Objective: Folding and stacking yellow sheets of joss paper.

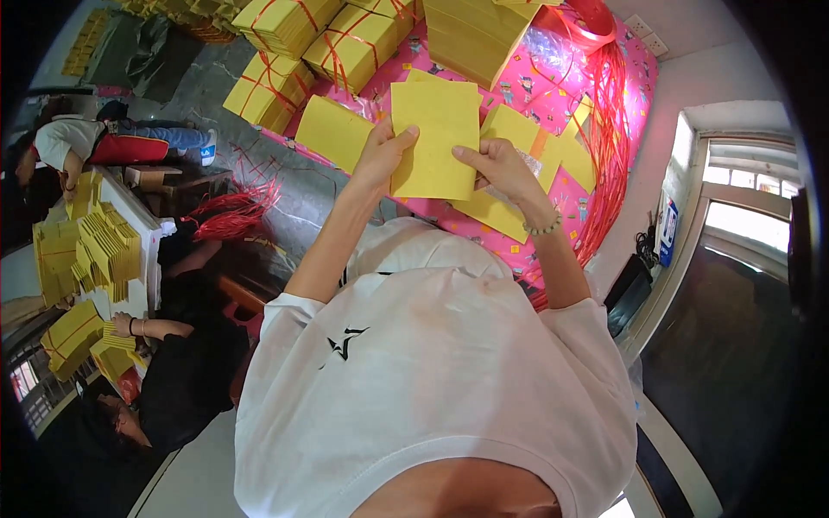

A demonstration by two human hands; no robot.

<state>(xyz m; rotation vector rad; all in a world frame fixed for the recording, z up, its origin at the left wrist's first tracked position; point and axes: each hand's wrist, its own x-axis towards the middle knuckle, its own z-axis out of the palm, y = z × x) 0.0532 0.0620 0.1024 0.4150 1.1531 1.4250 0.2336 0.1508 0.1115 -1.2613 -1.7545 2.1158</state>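
Observation:
Between my two hands I hold a yellow paper sheet (434, 129), upright over the table; whether it is one sheet or a thin stack I cannot tell. My left hand (384, 157) grips its left edge, thumb on the front. On the right edge, my right hand (503, 167) pinches it lower down, its other fingers curled behind. Underneath lie loose yellow sheets (332, 134), partly hidden by the held paper, on a pink patterned cloth (566, 205).
Yellow paper bundles (354, 47) tied with red string stand at the back left. A large yellow stack (475, 39) rises beyond my hands. Long red strings (611, 147) hang along the right. Two people work at a white table (148, 250) on the left, among yellow stacks.

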